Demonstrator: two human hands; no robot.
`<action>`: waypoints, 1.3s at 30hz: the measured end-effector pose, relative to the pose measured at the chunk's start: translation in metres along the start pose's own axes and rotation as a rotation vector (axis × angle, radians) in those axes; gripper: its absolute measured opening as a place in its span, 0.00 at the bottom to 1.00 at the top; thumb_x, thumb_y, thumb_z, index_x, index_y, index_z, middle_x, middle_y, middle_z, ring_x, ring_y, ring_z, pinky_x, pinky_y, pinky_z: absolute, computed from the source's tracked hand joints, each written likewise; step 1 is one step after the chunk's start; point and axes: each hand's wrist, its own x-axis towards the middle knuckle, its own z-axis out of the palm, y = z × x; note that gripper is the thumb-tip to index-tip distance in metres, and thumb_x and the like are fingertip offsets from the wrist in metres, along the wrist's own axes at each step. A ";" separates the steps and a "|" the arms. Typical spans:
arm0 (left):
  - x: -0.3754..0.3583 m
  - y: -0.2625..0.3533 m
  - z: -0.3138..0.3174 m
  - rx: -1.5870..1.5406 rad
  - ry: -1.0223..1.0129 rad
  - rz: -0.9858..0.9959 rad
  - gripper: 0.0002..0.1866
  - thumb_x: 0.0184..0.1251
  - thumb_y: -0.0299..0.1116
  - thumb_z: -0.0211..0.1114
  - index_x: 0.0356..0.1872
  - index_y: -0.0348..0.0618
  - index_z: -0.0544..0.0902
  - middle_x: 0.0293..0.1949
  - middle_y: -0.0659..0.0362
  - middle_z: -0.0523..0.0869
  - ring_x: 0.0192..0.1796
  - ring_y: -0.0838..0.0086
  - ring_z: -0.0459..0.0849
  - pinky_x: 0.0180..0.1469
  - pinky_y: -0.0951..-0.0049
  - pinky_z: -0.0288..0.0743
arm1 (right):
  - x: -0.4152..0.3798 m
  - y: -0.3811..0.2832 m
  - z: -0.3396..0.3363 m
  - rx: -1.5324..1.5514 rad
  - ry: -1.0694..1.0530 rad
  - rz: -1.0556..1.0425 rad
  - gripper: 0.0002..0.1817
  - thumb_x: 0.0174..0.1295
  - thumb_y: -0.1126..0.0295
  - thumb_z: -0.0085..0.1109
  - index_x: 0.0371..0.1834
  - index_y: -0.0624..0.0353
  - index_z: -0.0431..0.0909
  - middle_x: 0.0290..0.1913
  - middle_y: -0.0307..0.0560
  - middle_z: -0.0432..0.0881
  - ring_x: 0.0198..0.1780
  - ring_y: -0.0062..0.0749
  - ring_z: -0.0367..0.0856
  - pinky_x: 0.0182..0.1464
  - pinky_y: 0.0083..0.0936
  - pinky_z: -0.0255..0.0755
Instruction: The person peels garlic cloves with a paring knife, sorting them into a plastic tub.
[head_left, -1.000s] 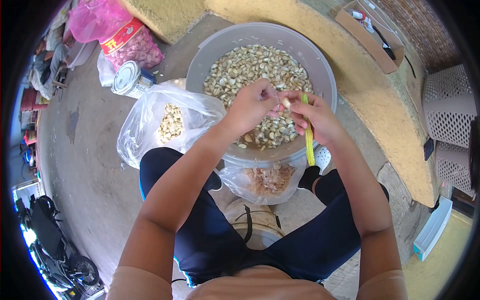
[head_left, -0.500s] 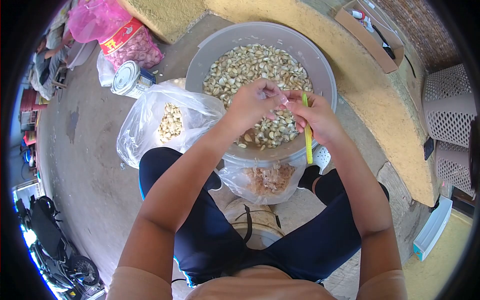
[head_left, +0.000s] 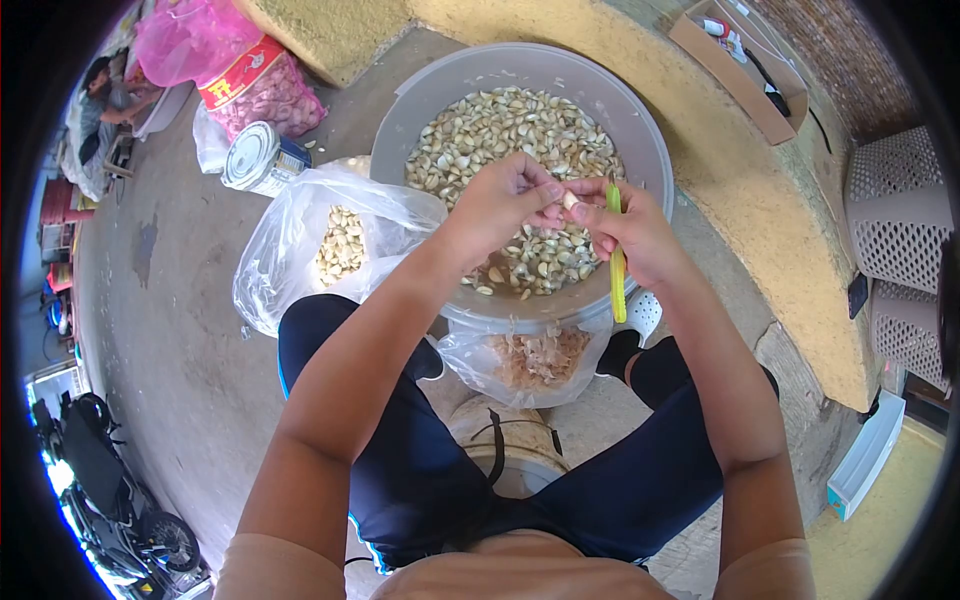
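Over a large grey tub (head_left: 655,165) of garlic cloves (head_left: 510,125), my two hands meet at one pale garlic clove (head_left: 571,200). My left hand (head_left: 508,205) is closed, thumb and fingertips pinched at the clove's left side; any peel between them is too small to make out. My right hand (head_left: 635,232) steadies the clove between thumb and forefinger. It also grips a yellow-green utility knife (head_left: 617,275), whose handle points down toward my knees and whose tip points away from me.
Left of the tub sits a clear plastic bag (head_left: 275,250) with peeled cloves. A bag of peelings (head_left: 540,360) lies below the tub. Farther back are a can (head_left: 255,160) and a pink mesh sack (head_left: 275,100). A yellow ledge (head_left: 740,190) curves along the right. Another person (head_left: 105,110) sits far left.
The clove between my fingers now shows pale, where a pinkish, skin-like piece showed before. My left thumb has moved in against it. The person at far left has leaned into fuller view.
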 end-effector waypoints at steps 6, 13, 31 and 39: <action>0.001 -0.002 -0.001 -0.069 -0.029 0.004 0.07 0.63 0.29 0.57 0.34 0.37 0.69 0.32 0.58 0.75 0.33 0.77 0.78 0.40 0.76 0.78 | 0.000 -0.005 -0.003 0.236 -0.070 0.082 0.17 0.57 0.69 0.54 0.48 0.65 0.72 0.25 0.35 0.72 0.16 0.12 0.60 0.17 0.12 0.56; -0.001 0.000 0.001 -0.013 -0.033 0.017 0.07 0.62 0.29 0.57 0.34 0.38 0.69 0.33 0.57 0.75 0.34 0.77 0.78 0.41 0.74 0.78 | 0.000 -0.004 -0.002 0.346 -0.071 0.074 0.14 0.56 0.69 0.57 0.43 0.63 0.74 0.28 0.34 0.72 0.16 0.10 0.60 0.17 0.11 0.55; 0.002 0.000 0.002 0.035 0.060 0.111 0.07 0.62 0.25 0.54 0.41 0.36 0.74 0.36 0.58 0.78 0.36 0.78 0.79 0.39 0.78 0.78 | 0.000 0.001 -0.003 0.258 -0.028 0.091 0.09 0.58 0.69 0.55 0.37 0.63 0.72 0.23 0.31 0.68 0.17 0.10 0.58 0.19 0.12 0.55; 0.001 -0.005 0.004 0.393 0.064 0.198 0.09 0.54 0.28 0.63 0.35 0.36 0.80 0.34 0.56 0.82 0.36 0.77 0.80 0.36 0.78 0.75 | 0.000 0.000 0.001 0.265 0.056 0.093 0.09 0.55 0.66 0.60 0.32 0.59 0.74 0.18 0.30 0.67 0.17 0.10 0.60 0.20 0.13 0.57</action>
